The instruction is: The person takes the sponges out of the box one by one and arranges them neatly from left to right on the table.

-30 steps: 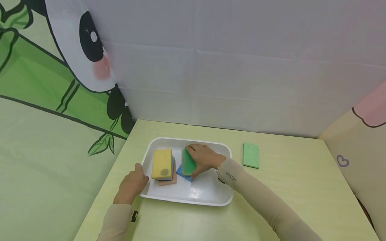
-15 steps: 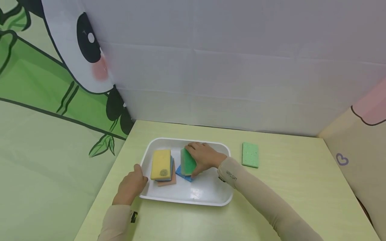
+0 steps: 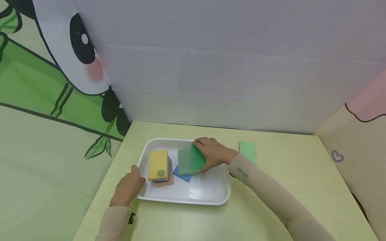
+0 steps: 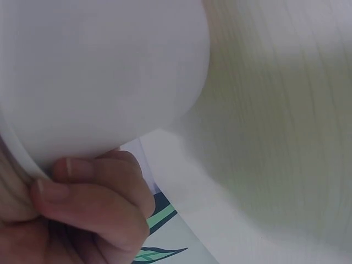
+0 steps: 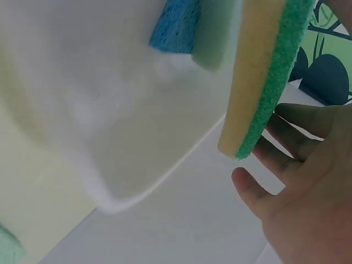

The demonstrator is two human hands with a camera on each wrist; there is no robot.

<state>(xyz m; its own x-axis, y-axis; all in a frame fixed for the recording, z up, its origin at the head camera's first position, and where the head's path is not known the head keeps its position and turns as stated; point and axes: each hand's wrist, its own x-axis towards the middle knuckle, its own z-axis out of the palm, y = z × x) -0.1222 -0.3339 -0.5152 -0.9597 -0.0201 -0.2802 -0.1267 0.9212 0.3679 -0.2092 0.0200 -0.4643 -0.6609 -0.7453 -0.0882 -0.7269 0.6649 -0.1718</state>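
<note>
A white tray (image 3: 208,202) sits on the table. My left hand (image 3: 129,184) grips its left rim, fingers curled around the outside in the left wrist view. My right hand (image 3: 214,152) holds a scouring sponge (image 3: 198,159) by its ends over the tray. In the right wrist view this sponge (image 5: 264,71) shows yellow foam on one side and a green scrubbing layer on the other. To its left, a pale green sponge (image 3: 185,161) overlaps a blue sponge (image 3: 183,176). Further left, a yellow sponge (image 3: 158,164) with a dark round mark tops a stack with a tan piece (image 3: 168,182).
On the table (image 3: 289,187), right of the tray, lies a speckled light green sponge (image 3: 247,150), partly covered by my right forearm. A pale wall (image 3: 211,90) rises behind the table's back edge. Printed panels stand on both sides.
My right hand has moved right and slightly up with the scouring sponge, uncovering the pale green sponge beside it. My left hand keeps its grip on the tray.
</note>
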